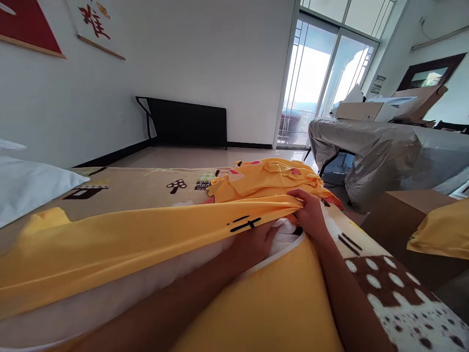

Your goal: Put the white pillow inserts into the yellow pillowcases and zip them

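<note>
A yellow fabric cover (278,293) with small black printed marks lies in front of me, its long opening spread apart. White inner fabric (284,234) shows inside the opening. My left hand (258,239) reaches in under the upper layer, its fingers closed on the white fabric near the far corner; some fingertips are hidden. At that corner my right hand (311,212) pinches the gathered edge of the cover's upper layer, pulling it taut. Just beyond my hands lies a crumpled yellow printed cloth (271,178).
Beneath everything is a patterned blanket (388,278). A white pillow (32,186) lies at left. On the right stand a cardboard box (403,220), more yellow fabric (445,230) and a plastic-covered table (366,146) holding boxes. A black folded panel (186,122) leans against the wall.
</note>
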Tool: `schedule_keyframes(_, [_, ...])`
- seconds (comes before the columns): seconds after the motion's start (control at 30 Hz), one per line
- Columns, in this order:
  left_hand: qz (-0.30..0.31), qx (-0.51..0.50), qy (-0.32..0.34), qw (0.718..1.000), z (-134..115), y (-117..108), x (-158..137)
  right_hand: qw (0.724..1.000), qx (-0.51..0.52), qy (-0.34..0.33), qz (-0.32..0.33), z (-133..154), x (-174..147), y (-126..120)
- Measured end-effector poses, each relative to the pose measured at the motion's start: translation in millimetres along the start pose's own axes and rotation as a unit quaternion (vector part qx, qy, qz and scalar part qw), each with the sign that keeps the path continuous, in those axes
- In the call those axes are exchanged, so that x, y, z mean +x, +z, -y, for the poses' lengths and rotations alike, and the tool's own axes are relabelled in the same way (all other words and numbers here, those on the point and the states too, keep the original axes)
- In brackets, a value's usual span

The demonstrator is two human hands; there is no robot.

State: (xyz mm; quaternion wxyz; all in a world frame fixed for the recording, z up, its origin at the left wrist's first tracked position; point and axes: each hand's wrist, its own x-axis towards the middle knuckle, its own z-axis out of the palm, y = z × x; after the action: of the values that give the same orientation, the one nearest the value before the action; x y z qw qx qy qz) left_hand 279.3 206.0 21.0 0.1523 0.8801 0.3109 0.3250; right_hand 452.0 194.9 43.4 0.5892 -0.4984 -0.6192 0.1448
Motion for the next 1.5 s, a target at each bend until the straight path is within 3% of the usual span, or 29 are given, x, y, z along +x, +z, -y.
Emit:
schedule_keyframes(0.1, [-0.016, 0.016, -0.007, 1.0, -3.2, 2.0, 5.2, 1.0, 0.008, 0.002, 0.009, 4.4, -0.2, 0.5])
schedule_keyframes(0.3, [-0.009, 0.096, 0.105, 0.99, -9.6, 2.9, 10.5, 0.998, 0.008, 0.018, 0.051, -1.7, 0.2, -1.1])
schedule_keyframes(0.47, [-0.006, 0.149, 0.086, 0.985, -7.0, 4.5, 8.1, 0.998, 0.02, 0.024, 0.058, -5.3, 0.7, -2.6])
schedule_keyframes(0.63, [0.013, 0.099, 0.052, 0.994, -3.2, 6.0, 9.5, 0.997, 0.036, 0.026, 0.057, -5.0, 0.0, -1.6])
schedule_keyframes(0.8, [-0.008, 0.091, 0.052, 0.994, -5.6, 4.8, 6.6, 0.996, 0.064, 0.033, 0.059, -0.4, -1.8, -0.9])
schedule_keyframes(1.07, [-0.066, 0.066, 0.122, 0.988, -2.5, 7.2, 2.5, 0.993, 0.072, 0.051, 0.073, -0.2, -2.5, -1.2])
schedule_keyframes(1.3, [-0.069, 0.012, 0.063, 0.996, -5.1, 2.8, 3.7, 0.991, 0.092, 0.044, 0.083, 0.4, -3.2, -0.3])
schedule_keyframes(1.5, [-0.121, -0.017, -0.064, 0.99, 8.3, 17.2, 9.2, 0.986, 0.125, 0.032, 0.104, 3.0, -0.8, 2.0])
